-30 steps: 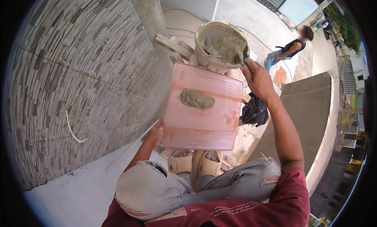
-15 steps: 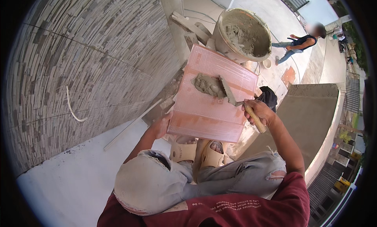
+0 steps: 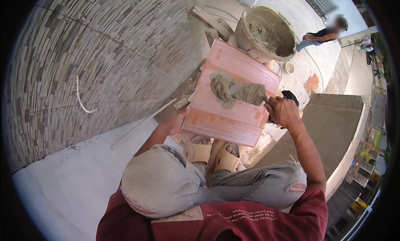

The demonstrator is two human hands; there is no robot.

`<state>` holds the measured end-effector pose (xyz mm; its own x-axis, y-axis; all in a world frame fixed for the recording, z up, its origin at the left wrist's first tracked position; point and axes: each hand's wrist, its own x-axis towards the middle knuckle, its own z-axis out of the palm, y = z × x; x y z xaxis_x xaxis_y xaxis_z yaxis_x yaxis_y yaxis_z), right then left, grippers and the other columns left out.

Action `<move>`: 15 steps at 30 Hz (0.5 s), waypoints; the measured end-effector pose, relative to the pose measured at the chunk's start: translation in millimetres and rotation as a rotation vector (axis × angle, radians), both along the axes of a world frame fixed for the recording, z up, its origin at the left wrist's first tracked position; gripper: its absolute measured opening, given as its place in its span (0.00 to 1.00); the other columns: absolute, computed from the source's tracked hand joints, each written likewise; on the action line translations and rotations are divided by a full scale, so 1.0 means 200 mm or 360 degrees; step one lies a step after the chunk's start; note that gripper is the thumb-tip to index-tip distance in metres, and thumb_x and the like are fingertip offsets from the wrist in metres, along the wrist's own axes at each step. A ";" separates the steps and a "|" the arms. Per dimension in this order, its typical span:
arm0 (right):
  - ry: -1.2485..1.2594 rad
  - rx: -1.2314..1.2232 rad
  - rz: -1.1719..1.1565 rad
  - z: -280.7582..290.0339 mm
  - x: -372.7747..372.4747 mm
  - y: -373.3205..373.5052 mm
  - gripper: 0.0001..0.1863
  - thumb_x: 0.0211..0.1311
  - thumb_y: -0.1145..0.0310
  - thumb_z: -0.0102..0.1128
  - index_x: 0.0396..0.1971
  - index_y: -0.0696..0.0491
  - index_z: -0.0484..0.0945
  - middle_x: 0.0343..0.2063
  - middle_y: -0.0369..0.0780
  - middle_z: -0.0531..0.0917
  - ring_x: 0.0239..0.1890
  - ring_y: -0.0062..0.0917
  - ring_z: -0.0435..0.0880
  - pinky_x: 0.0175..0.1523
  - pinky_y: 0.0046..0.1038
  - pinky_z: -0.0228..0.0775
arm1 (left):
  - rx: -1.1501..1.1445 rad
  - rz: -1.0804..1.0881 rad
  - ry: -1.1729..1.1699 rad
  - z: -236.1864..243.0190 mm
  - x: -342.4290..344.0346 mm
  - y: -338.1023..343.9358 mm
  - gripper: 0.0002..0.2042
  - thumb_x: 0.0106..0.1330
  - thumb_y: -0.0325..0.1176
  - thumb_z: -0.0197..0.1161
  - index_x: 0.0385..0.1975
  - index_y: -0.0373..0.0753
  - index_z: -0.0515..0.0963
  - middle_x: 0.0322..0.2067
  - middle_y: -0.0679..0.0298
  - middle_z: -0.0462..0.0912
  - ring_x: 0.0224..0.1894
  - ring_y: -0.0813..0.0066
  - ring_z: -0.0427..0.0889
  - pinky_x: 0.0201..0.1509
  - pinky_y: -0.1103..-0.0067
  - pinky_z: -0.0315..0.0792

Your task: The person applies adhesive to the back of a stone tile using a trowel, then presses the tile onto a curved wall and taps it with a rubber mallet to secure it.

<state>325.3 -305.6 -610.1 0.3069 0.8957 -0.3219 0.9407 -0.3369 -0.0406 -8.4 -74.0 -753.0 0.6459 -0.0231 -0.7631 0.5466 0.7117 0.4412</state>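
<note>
A pinkish-orange tile (image 3: 216,121), its back marked with a fine grid, lies tilted above my sandalled feet. My left hand (image 3: 177,121) grips its left edge; some of those fingers are hidden beneath it. Grey wet mortar (image 3: 221,89) sits in a lump on the middle of the tile. My right hand (image 3: 285,112) is closed around a trowel (image 3: 264,100) at the tile's right side. Mortar coats the trowel blade, which is over the tile beside the lump; the handle is mostly hidden by my hand.
A large bucket (image 3: 246,38) of mortar stands just beyond the tile, beside wood scraps (image 3: 210,19). Stone-strip wall (image 3: 104,70) rises on the left, with a low plastered wall (image 3: 321,132) on the right. Another person (image 3: 323,36) is at the far right. A small bowl (image 3: 289,67) lies near the bucket.
My right hand has turned the trowel over, so its mortar-covered side now shows and the wooden handle is hidden. The mortar has spread on the tile. The other person has moved farther off.
</note>
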 end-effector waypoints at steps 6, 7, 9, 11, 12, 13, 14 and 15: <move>-0.0027 0.0160 0.0242 -0.26 0.07 0.01 0.17 0.69 0.52 0.57 0.36 0.51 0.82 0.26 0.44 0.84 0.29 0.39 0.86 0.32 0.39 0.77 | 0.0042 -0.0142 0.0110 -0.04 -0.01 0.01 0.38 0.71 0.67 0.44 0.69 0.42 0.64 0.59 0.53 0.77 0.55 0.53 0.82 0.54 0.56 0.79; 0.0013 0.0064 0.0137 -0.28 0.04 0.06 0.17 0.70 0.53 0.56 0.36 0.52 0.82 0.25 0.45 0.84 0.29 0.40 0.86 0.33 0.39 0.77 | 0.0037 -0.0128 0.0127 -0.05 -0.02 0.00 0.38 0.72 0.67 0.43 0.69 0.42 0.64 0.59 0.53 0.77 0.55 0.53 0.81 0.54 0.56 0.79; 0.0274 0.0085 0.0059 -0.33 0.04 0.07 0.20 0.74 0.53 0.51 0.34 0.55 0.81 0.18 0.45 0.81 0.22 0.39 0.84 0.30 0.38 0.76 | 0.0029 -0.0098 0.0159 -0.07 -0.02 0.00 0.38 0.72 0.67 0.42 0.69 0.43 0.64 0.59 0.53 0.77 0.56 0.53 0.81 0.55 0.56 0.79; 0.0917 -0.0295 -0.0391 -0.10 0.02 0.12 0.21 0.75 0.53 0.48 0.34 0.55 0.80 0.16 0.43 0.78 0.16 0.31 0.81 0.24 0.33 0.73 | 0.0025 -0.0097 0.0110 -0.08 -0.06 0.01 0.33 0.76 0.61 0.39 0.71 0.44 0.60 0.60 0.53 0.75 0.56 0.53 0.80 0.54 0.55 0.79; 0.1225 -0.0490 -0.0629 0.00 0.01 0.13 0.22 0.76 0.52 0.47 0.34 0.56 0.79 0.15 0.42 0.76 0.14 0.27 0.79 0.21 0.30 0.71 | 0.0021 -0.0105 0.0077 -0.08 -0.06 0.01 0.31 0.78 0.58 0.37 0.72 0.45 0.59 0.61 0.53 0.74 0.56 0.53 0.80 0.53 0.54 0.79; 0.1523 -0.0497 -0.0832 0.02 0.05 0.06 0.24 0.77 0.49 0.44 0.34 0.55 0.77 0.13 0.38 0.74 0.10 0.21 0.74 0.15 0.24 0.66 | 0.0034 -0.0098 0.0092 -0.04 -0.05 0.01 0.31 0.78 0.58 0.36 0.72 0.45 0.59 0.61 0.54 0.74 0.57 0.54 0.80 0.54 0.55 0.79; 0.1915 -0.0427 -0.1080 -0.02 0.08 -0.02 0.24 0.77 0.48 0.44 0.34 0.55 0.77 0.13 0.38 0.74 0.10 0.22 0.74 0.15 0.25 0.67 | 0.0047 -0.0086 0.0109 0.01 -0.05 0.01 0.31 0.78 0.58 0.36 0.72 0.44 0.59 0.61 0.54 0.74 0.57 0.54 0.79 0.55 0.56 0.78; 0.2278 -0.0330 -0.1360 -0.07 0.11 -0.14 0.24 0.77 0.48 0.45 0.34 0.54 0.76 0.13 0.38 0.74 0.10 0.22 0.74 0.15 0.26 0.68 | 0.0047 -0.0094 0.0101 0.02 -0.02 -0.01 0.31 0.78 0.58 0.35 0.71 0.44 0.60 0.62 0.55 0.74 0.58 0.55 0.79 0.56 0.56 0.78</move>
